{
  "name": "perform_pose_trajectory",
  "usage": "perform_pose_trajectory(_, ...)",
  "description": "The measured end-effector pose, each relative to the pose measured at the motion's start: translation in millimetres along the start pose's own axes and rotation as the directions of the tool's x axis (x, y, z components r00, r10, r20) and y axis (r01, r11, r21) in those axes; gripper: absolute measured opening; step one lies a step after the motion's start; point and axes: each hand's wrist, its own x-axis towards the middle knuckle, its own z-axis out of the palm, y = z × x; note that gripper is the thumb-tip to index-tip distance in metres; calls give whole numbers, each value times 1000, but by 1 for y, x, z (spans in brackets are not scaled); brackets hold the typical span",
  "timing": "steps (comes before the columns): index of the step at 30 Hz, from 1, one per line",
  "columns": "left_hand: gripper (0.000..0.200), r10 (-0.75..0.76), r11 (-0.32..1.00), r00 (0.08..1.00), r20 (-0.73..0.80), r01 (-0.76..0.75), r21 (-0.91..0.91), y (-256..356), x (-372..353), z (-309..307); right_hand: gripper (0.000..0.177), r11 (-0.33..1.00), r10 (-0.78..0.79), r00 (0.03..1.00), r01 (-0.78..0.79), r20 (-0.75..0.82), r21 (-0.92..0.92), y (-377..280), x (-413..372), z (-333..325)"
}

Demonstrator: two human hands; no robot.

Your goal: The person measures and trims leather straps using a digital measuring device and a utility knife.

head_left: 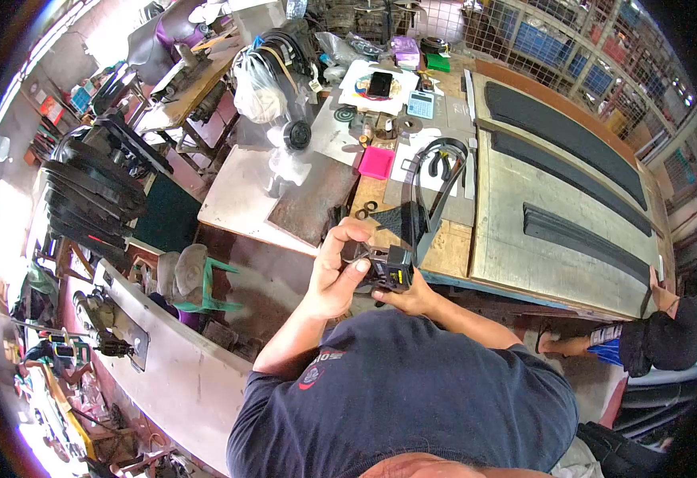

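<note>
A black boxy object with yellow markings [396, 269] is between my hands, close in front of my chest; I cannot tell its exact kind. My left hand [339, 275] is closed at its left end, index finger arched and thumb bent towards small dark metal parts. From below and the right, my right hand [410, 296] curls round the object, its fingers partly hidden. A long black strap [453, 179] rises in a loop just behind the object, over the table edge. Small black rings [367, 209] lie on the table beyond my left hand.
Pliers [440, 165], a pink tray [376, 162], a calculator [420, 104] and a phone [379, 84] lie on the table. Curved black strips [563, 151] rest on the metal sheet at right. Another person's hand [662, 293] touches its edge. A green stool [209, 283] stands left.
</note>
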Motion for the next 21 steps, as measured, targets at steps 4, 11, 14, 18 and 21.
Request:
perform_pose_trajectory(4, 25, 20, 997, 996, 86, -26, 67, 6, 2, -4, 56, 997, 20, 999, -18, 32, -74, -3, 1, -5)
perform_pose_trajectory(11, 31, 1, 977, 957, 290, -62, 204, 24, 13, -16, 54, 986, -18, 998, 27, 53, -167, -22, 4, -8)
perform_pose_trajectory(14, 34, 7, 978, 955, 296, -68, 197, 23, 13, -14, 48, 960, -100, 994, 109, 46, -259, -27, 4, -7)
perform_pose_trajectory(18, 26, 95, 991, 971, 220, -113, 70, 11, 12, -8, 51, 897, -275, 960, 278, 59, -342, -24, 9, -10)
perform_pose_trajectory(21, 21, 132, 988, 968, 214, -146, 52, 10, 13, -5, 42, 844, -394, 916, 395, 82, -363, -18, 16, -14)
